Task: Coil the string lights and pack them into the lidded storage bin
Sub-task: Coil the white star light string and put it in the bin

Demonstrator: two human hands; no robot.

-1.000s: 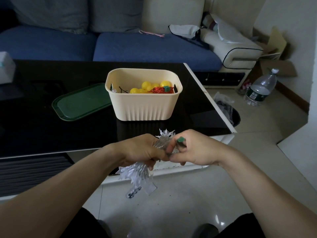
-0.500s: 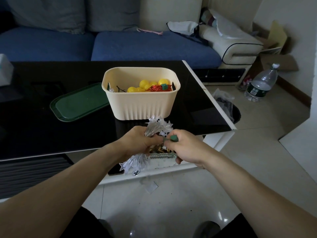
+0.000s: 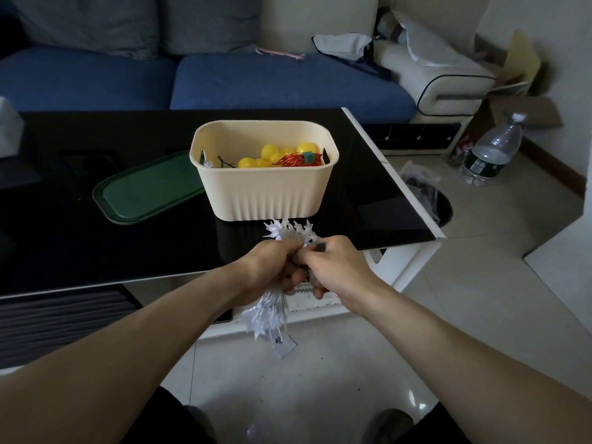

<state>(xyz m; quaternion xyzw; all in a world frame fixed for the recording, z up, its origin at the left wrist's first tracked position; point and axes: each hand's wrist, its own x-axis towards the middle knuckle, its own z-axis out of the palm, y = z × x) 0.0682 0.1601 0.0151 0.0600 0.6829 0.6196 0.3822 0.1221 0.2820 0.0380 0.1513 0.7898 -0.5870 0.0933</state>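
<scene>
A coiled bundle of white star-shaped string lights [image 3: 268, 315] is gripped in my left hand [image 3: 270, 267], with stars sticking out above and below the fist. My right hand [image 3: 333, 267] presses against the same bundle and pinches a small green tie [image 3: 319, 246] at its top. Both hands hover over the front edge of the black table [image 3: 80, 245], just in front of the cream ribbed storage bin [image 3: 266, 195]. The bin stands open and holds yellow ball lights [image 3: 272, 155] and a red wire coil with a green tie [image 3: 296, 160]. Its green lid [image 3: 144, 190] lies flat to the left.
A blue sofa [image 3: 256, 81] runs behind the table. A white object [image 3: 9, 129] sits at the table's far left. On the floor to the right are a black waste basket with a bag [image 3: 429, 200], a large water bottle [image 3: 490, 152] and a cardboard box [image 3: 519, 97].
Both hands with the star-light bundle have moved forward and up, from below the table's edge to just in front of the bin. The grip is unchanged.
</scene>
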